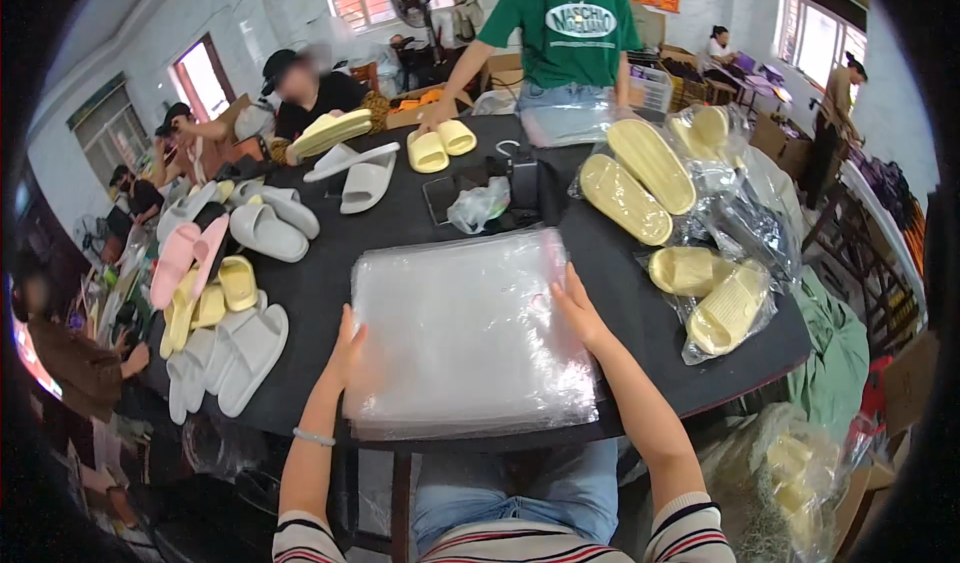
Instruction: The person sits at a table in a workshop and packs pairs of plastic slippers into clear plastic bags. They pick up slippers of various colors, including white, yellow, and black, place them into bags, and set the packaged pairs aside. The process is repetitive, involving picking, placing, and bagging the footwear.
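A thick stack of clear plastic bags lies in front of me at the near edge of the black table. My left hand presses against its left side, with part of the fingers hidden by the bags. On the opposite side, my right hand grips the edge, thumb toward the top sheet. Both hands hold the stack between them. Beyond it sit a small crumpled plastic bag and a black device.
Loose grey slippers, pink slippers and yellow slippers crowd the left. Bagged yellow slippers lie right. Across the black table, a person in a green shirt touches yellow slides; another holds yellow slippers.
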